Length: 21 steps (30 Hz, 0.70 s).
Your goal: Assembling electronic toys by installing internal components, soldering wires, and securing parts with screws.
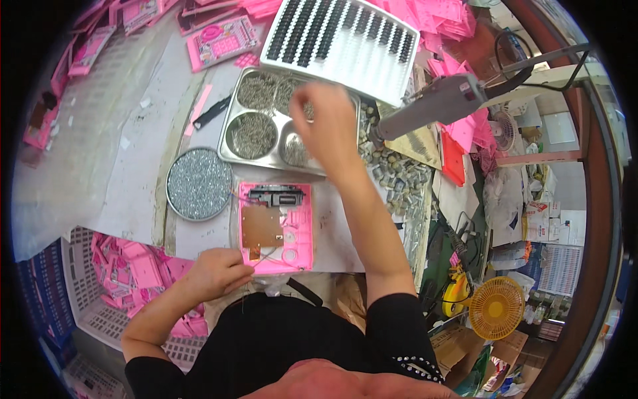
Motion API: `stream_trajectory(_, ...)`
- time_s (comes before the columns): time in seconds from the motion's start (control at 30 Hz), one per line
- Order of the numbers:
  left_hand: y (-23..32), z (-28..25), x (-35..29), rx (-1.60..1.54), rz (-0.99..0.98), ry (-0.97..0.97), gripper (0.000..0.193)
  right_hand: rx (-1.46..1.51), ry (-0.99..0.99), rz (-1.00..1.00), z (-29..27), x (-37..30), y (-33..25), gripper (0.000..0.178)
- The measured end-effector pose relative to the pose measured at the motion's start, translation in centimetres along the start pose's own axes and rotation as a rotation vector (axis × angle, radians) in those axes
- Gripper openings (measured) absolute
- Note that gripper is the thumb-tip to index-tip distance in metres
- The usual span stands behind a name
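Note:
An open pink plastic case (302, 243) lies on the table before me, with a brown board (261, 226) and a black part (276, 195) inside. At its lower left corner, my left hand (222, 271) is closed, fingertips pressed together. A thin light wire (268, 254) runs from the case toward those fingertips; I cannot make out whether they grip it. My right hand (327, 126) is over the right side of a metal compartment tray (229, 151), fingers curled toward the thumb. Whatever is in its fingertips is too small to tell. Small springlike metal parts (252, 135) fill the tray's compartments.
Left of the case stands a round tin (199, 185) of small grey pieces. A white tray (372, 66) with rows of black parts lies behind. A grey electric tool (432, 106) hangs at right, above loose metal pieces (402, 179). A basket (83, 266) holds pink parts.

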<state>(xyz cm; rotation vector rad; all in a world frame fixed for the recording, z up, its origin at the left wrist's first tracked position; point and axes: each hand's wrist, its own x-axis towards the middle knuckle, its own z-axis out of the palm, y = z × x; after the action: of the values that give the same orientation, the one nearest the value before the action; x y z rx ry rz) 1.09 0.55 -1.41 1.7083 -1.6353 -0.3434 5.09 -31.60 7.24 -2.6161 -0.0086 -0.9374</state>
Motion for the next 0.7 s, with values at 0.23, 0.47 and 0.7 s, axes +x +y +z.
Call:
stream_trajectory(0.23,0.0,-0.1,0.2,-0.05,-0.011,-0.012,0.017,-0.494,-0.056,0.225,7.2,7.1,14.5,0.012)
stream_trajectory(0.47,-0.3,0.3,-0.1,-0.067,-0.028,-0.028,0.017,-0.253,0.116,-0.006,4.8,6.3,12.8,0.011)
stream_trajectory(0.7,0.0,0.6,-0.5,-0.05,-0.06,0.011,0.02,0.38,-0.486,0.128,-6.5,-10.2,-5.0,0.02)
